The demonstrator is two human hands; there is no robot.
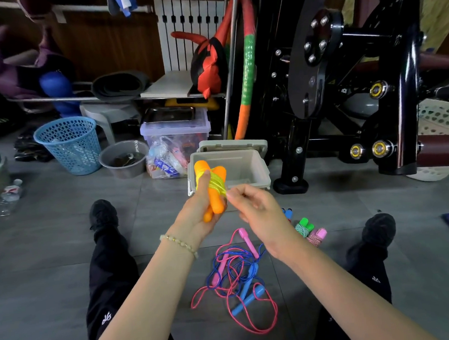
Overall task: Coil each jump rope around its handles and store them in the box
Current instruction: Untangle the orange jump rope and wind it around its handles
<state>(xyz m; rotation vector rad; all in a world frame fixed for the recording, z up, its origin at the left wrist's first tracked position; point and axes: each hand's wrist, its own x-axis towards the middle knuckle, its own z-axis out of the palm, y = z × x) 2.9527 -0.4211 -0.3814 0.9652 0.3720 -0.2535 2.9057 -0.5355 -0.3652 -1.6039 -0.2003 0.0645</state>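
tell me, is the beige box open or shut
Open. The box has its lid flipped back behind it, and its bare inside walls show.

Pale grey-beige box [247,165], plain. Just before box: orange handles [216,197] wrapped in yellow cord [217,182]. Well this side of box: pink rope [249,243] and blue rope [247,299] tangled, handles matching. Nearer-right of box: green bundle [303,226], green-white striped cord; pink bundle [317,236], stripes possibly red-white. Left of box: blue basket [67,146], hole-patterned. Behind box: hoop [248,70] banded red, green, orange.
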